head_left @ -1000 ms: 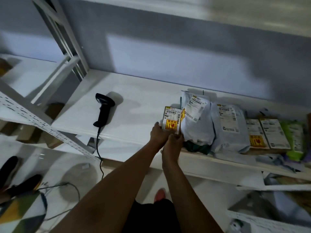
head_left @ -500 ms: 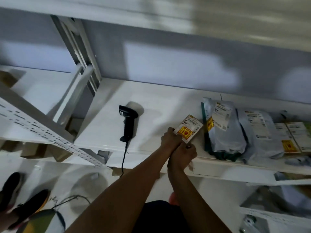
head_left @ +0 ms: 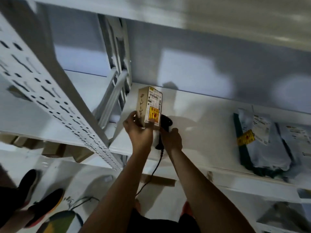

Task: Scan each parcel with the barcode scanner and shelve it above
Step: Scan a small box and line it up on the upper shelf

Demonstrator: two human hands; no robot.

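The small cardboard parcel (head_left: 149, 106) has changed from a two-handed hold, lying tilted near the shelf's front edge to the right of the scanner, to a one-handed hold. It now stands on end in the air over the white shelf board (head_left: 210, 125), directly in front of the barcode scanner (head_left: 165, 121) and hiding part of the scanner head. The printed label and the yellow warning sticker face the camera. The left hand (head_left: 139, 131) grips the parcel at its lower end, thumb on the labelled face and fingers wrapped behind; the left forearm rises steeply from below. The right hand (head_left: 172, 139) has released the parcel and moved onto the scanner handle. Its fingers curl over the handle, but the view does not show whether the grip is complete. The scanner lies on the shelf board, with its cable (head_left: 155, 167) dropping over the front edge. This change probably marks the start of the scan step: parcel presented, scanner being taken up. Shelving onto the upper shelf (head_left: 159, 12) remains to be done. Grey mailer bags (head_left: 264, 148) wait on the same board, well apart to the right.
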